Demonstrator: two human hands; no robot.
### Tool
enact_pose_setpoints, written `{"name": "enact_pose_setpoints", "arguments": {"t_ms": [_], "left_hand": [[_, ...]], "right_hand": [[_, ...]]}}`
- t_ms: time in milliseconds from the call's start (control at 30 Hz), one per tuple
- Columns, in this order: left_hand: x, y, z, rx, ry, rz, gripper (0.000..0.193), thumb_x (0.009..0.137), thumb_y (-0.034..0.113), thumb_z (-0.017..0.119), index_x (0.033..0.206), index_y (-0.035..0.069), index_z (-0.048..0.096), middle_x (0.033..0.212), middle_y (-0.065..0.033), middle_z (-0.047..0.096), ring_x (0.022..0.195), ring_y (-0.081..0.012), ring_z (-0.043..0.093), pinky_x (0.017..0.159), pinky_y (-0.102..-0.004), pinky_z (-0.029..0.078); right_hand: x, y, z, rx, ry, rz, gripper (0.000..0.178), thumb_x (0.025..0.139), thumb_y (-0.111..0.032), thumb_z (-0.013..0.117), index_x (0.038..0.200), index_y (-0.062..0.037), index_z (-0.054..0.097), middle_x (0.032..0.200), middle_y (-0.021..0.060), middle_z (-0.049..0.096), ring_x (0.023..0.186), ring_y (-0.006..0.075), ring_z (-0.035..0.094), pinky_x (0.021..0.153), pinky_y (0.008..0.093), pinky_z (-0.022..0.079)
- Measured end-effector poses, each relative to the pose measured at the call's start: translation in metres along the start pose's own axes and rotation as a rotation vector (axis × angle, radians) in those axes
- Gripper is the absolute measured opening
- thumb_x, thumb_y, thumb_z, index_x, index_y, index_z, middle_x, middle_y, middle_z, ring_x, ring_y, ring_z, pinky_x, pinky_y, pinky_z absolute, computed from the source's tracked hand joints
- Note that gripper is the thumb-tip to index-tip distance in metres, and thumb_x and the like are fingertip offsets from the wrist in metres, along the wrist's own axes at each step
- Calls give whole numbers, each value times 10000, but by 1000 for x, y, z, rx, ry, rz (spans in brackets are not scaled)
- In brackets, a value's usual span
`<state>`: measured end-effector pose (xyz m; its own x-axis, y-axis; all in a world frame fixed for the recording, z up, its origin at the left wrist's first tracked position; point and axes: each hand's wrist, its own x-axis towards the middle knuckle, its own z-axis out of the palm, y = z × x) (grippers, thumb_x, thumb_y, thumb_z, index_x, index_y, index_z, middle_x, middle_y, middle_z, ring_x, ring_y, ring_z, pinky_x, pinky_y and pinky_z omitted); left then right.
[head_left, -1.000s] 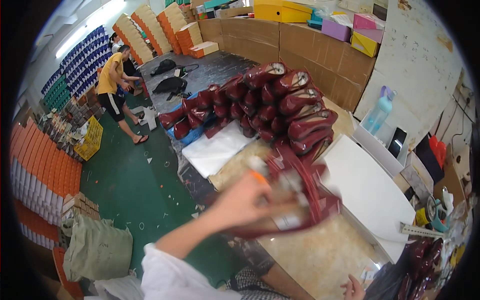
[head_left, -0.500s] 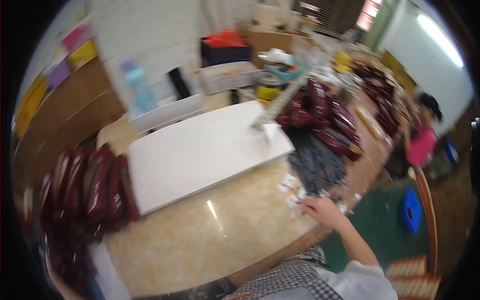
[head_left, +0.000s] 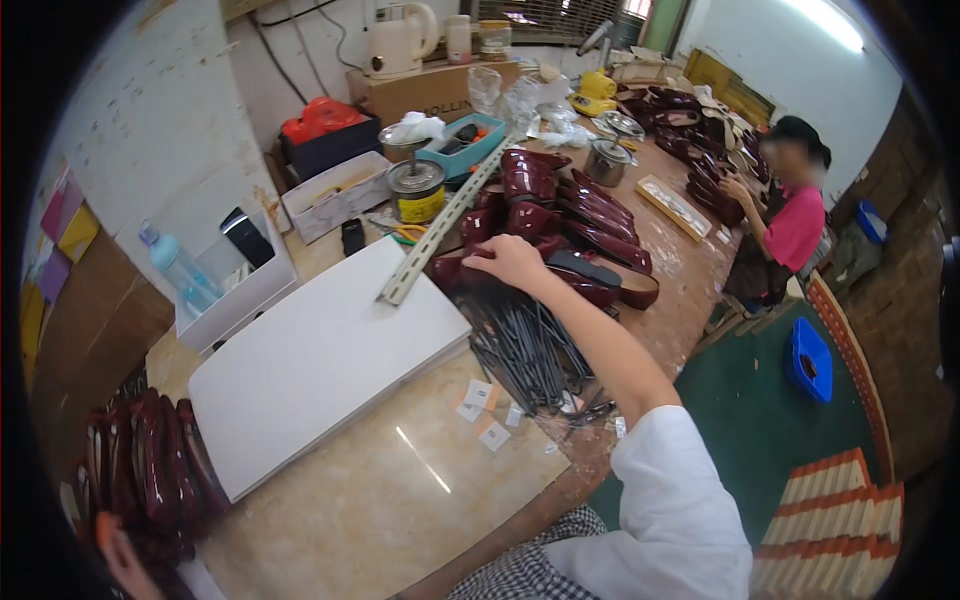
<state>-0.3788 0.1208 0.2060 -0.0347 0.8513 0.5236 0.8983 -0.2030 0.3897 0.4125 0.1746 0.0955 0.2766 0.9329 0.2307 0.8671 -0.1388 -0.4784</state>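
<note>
My right hand (head_left: 515, 264) reaches over to a heap of glossy burgundy shoes (head_left: 590, 220). Its fingers are curled on a burgundy shoe (head_left: 448, 270) at the heap's near left side. Under my right forearm lies a bundle of thin dark strips (head_left: 525, 335). At the lower left rim my left hand (head_left: 128, 562) is beside a row of burgundy shoes (head_left: 150, 455); its fingers are partly cut off and blurred, so its grip is unclear. Between the hands lies a stack of large white sheets (head_left: 325, 360), with a slotted metal bar (head_left: 440, 232) over its far right corner.
Small paper labels (head_left: 480, 400) lie by the dark strips. A white box with a bottle (head_left: 180, 265), a can (head_left: 417, 190) and a teal tray (head_left: 465, 140) stand behind. A co-worker (head_left: 790, 210) handles shoes at the far right. A blue basin (head_left: 810, 360) is on the green floor.
My right hand has moved from beside the paper labels, away from me and to the left, onto the shoe heap. The head view has swung rightward. More of my left hand shows.
</note>
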Motion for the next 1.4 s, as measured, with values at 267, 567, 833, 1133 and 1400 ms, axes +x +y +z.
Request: {"name": "enact_pose_setpoints", "arguments": {"t_ms": [267, 567, 833, 1133, 1400], "left_hand": [[-151, 332, 238, -1699, -1027, -716, 730, 907, 546, 511, 1416, 43, 367, 1279, -112, 551, 1156, -256, 542, 912, -408, 490], [-216, 306, 260, -1361, -710, -1012, 560, 873, 362, 563, 1300, 15, 460, 1198, -162, 599, 1015, -283, 627, 874, -403, 522], [-236, 266, 205, -1363, -536, -1194, 617, 866, 449, 553, 1286, 3, 476, 1111, -156, 633, 956, -288, 646, 790, -423, 564], [-242, 267, 215, -1433, -520, -1227, 599, 872, 422, 553, 1305, 16, 465, 1144, -156, 618, 985, -282, 637, 823, -423, 553], [-261, 241, 239, -692, -6, -598, 682, 811, 65, 560, 1435, -5, 293, 1446, -184, 364, 1345, -327, 334, 1118, -425, 247]], "right_hand": [[-159, -96, -51, 571, -205, -679, 315, 766, -171, 729, 1025, -28, 622, 1054, 98, 624, 983, 269, 585, 846, 395, 465], [-90, 143, -25, -636, 320, -107, 372, 737, -181, 667, 1080, -72, 576, 1011, 129, 594, 948, 261, 581, 803, 378, 463], [-81, 174, -110, -134, 52, 102, 271, 810, -202, 563, 1008, -47, 665, 858, 202, 681, 790, 391, 648, 749, 430, 522], [-123, 254, -97, -90, -159, 203, 244, 810, -193, 584, 934, 1, 662, 748, 209, 632, 702, 251, 627, 670, 390, 482], [-180, 6, -137, 200, -201, -88, 117, 784, -49, 637, 788, 54, 581, 997, 171, 582, 833, 303, 586, 733, 351, 464]]}}
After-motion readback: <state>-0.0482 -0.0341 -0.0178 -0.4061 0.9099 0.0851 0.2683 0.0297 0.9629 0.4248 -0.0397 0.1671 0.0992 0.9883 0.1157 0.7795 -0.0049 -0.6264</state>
